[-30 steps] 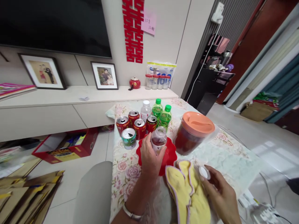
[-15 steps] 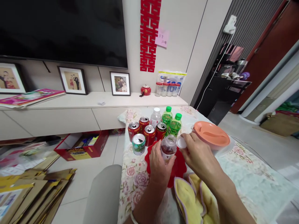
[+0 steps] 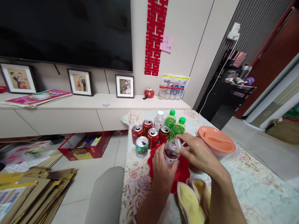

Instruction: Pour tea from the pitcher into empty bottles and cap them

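Note:
My left hand (image 3: pixel 163 168) is wrapped round a small clear bottle (image 3: pixel 171 153) with dark red liquid in its lower part. The bottle stands over a red scalloped plate (image 3: pixel 181 174) on the flowered tablecloth (image 3: pixel 135 183). My right hand (image 3: pixel 197 153) reaches over from the right and pinches a white cap (image 3: pixel 177 143) at the bottle's mouth. A yellow cloth (image 3: pixel 191 202) with a purple edge lies just in front of the plate, under my right forearm.
Behind the bottle stand several opened red cans (image 3: pixel 153 137), a green and white can (image 3: pixel 142 146), two green bottles (image 3: pixel 179 128) and a clear bottle (image 3: pixel 159 119). A pitcher with an orange lid (image 3: pixel 216 143) sits at right. A grey seat (image 3: pixel 105 196) is left of the table, cardboard (image 3: pixel 30 193) on the floor.
My right hand rose from the yellow cloth with the white cap and brought it to the bottle's mouth. The left hand kept its hold on the bottle. The view shifted left and up.

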Demonstrator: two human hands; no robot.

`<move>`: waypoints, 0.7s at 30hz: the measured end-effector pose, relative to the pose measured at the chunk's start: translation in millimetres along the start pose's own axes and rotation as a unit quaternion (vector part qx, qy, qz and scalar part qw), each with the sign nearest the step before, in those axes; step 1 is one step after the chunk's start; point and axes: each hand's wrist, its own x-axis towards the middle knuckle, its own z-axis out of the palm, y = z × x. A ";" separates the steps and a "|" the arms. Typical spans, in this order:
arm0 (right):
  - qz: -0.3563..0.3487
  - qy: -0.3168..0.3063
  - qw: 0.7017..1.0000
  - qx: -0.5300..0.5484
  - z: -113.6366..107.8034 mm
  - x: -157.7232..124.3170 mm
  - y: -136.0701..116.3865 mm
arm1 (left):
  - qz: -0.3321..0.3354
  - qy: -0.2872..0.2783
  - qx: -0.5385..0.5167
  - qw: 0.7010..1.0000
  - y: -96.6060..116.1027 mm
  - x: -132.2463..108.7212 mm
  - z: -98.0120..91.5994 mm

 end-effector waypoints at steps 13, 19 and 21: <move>-0.022 -0.027 0.999 0.038 3.3 2.0 -7.2 | -0.019 -0.006 0.000 1.000 3.2 -4.5 0.7; -0.011 -0.010 0.999 0.035 4.9 4.0 -6.7 | -0.014 -0.004 -0.005 1.000 3.7 -4.9 0.9; -0.008 -0.013 0.999 0.036 5.2 4.4 -6.8 | -0.013 -0.005 -0.007 1.000 4.4 -4.3 0.5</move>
